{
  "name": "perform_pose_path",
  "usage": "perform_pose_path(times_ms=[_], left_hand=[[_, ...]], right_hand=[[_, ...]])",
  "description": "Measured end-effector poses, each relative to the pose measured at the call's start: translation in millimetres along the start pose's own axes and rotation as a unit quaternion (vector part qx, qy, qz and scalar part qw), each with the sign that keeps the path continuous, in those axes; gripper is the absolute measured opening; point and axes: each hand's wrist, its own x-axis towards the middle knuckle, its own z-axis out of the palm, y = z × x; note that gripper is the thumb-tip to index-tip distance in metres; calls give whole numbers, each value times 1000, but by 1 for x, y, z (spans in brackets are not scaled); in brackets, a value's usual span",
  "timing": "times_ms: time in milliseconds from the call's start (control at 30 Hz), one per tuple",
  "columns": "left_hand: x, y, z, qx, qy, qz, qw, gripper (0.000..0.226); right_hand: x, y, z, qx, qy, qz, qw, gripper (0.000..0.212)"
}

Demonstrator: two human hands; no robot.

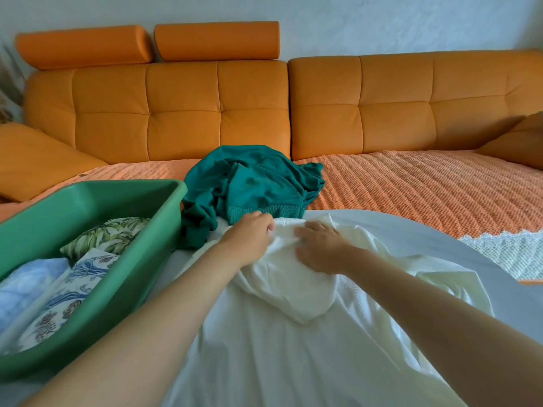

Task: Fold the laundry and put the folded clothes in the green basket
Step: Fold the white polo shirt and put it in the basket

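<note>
Leftmost, a green plastic basket (88,201), loaded with three folded pieces: a light-blue cloth (26,286) at the near end, a white cloth printed with blue flowers (67,292) beside it, a green-and-cream leaf-print cloth (108,236) farther back. Just right of the basket's far corner, heaped and unfolded on the orange woven bedspread (411,189): a teal jersey garment (249,183), ribbed hem touching the cream-white knitted garment (293,283) spread across the foreground.

At centre, reaching in bare-armed: left hand (249,239), fingers curled and pinching the far edge of the cream-white knitted garment, hard against the teal heap. Just beside it, right hand (320,248), pressed palm-down on the same garment, fingers straight and slightly spread, gripping nothing. Cream-white cloth rumpled under both hands, one fold doubled over below the right wrist, lying wholly outside the basket, to its right.

Farther right, the bare curve of a white surface (435,242), then a white lace-edged strip (505,251) over the bedspread. Behind everything, running the full width: an orange tufted leather sofa (182,113), two padded headrests (217,39) raised at its left end.
</note>
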Motion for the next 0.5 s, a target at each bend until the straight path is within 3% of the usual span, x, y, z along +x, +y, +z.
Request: perform_pose_path(times_ms=[67,167,233,300,367,500], left_hand=[[-7,4,6,-50,-77,-36,995,26],[-23,0,3,-125,-76,-62,987,44],[-37,-7,1,-83,-23,-21,996,33],[-51,-11,-6,-33,62,72,995,15],[-65,-9,-15,-5,103,151,983,14],[-86,0,-22,50,-7,184,982,10]], right_hand=[[-5,-1,-5,7,58,-21,998,51],[-18,-8,-14,34,103,-64,992,28],[-29,-16,-21,55,57,-81,994,19],[-41,-24,-26,64,-18,-88,994,20],[-52,-30,-31,68,-76,-94,990,24],[-73,-37,-43,45,-155,-108,981,41]])
